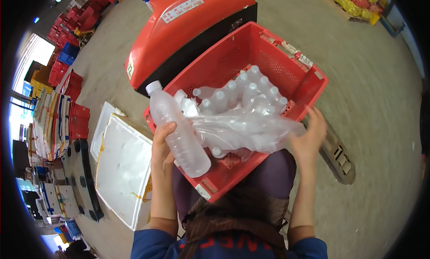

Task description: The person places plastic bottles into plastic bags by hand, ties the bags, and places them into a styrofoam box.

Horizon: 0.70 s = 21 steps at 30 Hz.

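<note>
The left hand point(162, 143) has its fingers wrapped around a large frosted bottle point(178, 129) (white cap up, body tilted) above the side of a red crate point(286, 64). Smaller bottles point(253, 91) and a clear plastic bag point(251, 129) lie inside. The right hand point(310, 132) is at the bag's end, its grip too blurred to tell.

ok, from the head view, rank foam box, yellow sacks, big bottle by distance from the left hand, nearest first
1. Big bottle: held in the left hand.
2. Foam box: left of the red crate.
3. Yellow sacks: far right background.
</note>
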Motion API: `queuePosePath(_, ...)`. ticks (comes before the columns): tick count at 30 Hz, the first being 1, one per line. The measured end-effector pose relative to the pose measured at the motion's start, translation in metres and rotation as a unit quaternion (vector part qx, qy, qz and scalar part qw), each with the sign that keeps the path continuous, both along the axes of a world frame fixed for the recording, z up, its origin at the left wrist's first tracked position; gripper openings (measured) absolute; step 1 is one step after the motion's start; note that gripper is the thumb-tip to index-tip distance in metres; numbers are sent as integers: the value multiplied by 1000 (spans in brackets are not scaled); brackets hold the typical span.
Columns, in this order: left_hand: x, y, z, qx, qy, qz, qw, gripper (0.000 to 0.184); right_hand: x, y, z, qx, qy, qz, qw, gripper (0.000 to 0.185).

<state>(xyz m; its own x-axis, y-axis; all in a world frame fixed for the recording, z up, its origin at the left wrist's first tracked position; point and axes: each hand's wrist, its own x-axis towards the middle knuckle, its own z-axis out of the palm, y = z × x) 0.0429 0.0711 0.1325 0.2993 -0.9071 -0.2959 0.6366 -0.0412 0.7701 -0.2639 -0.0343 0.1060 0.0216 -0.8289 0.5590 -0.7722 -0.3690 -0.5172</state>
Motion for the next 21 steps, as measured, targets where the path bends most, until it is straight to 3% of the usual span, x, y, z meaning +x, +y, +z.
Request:
queuePosePath(1,1,4,3,23,-15,-17,999,47,25,2,23,-4,47,109,993,52)
queuePosePath(3,-12,3,10,28,-59,-10,998,50,47,-18,-37,57,131,268,953,48)
queuePosePath(4,-18,8,14,12,-137,49,989,52,54,-23,-51,48,132,268,953,48)
queuePosePath(5,-22,13,21,-4,-214,109,971,54,61,-28,-61,123,86,207,967,45)
queuePosePath(6,-27,18,35,-42,-217,143,965,61,68,-32,-64,198,39,144,969,42)
queuePosePath(7,-20,28,33,-97,-217,128,963,66,74,-28,-56,195,40,147,969,42)
queuePosePath(8,-13,39,32,-145,-217,112,959,72,80,-14,-46,246,-119,213,938,36)
queuePosePath(9,-27,36,38,-198,-208,156,945,75,87,3,-43,292,-277,269,875,31)
queuePosePath(11,-54,20,38,-271,-222,196,916,78,100,29,-49,502,-471,277,671,27)
queuePosePath(12,-57,13,25,-297,-239,146,913,75,92,31,-19,624,-471,240,576,26)
queuePosePath(13,-59,7,18,-251,-348,89,899,72,92,30,-20,619,-473,238,581,26)
queuePosePath(15,-68,-7,1,-174,-497,-7,850,69,91,30,-32,503,-610,175,586,28)
queuePosePath(16,-75,-16,-10,-148,-543,-44,826,70,87,25,-37,460,-612,160,622,26)
queuePosePath(19,-90,-31,-46,-66,-618,-189,760,67,69,26,-17,454,-601,124,645,23)
queuePosePath(21,-86,-32,-68,-35,-652,-212,727,68,65,23,-26,397,-567,76,718,19)
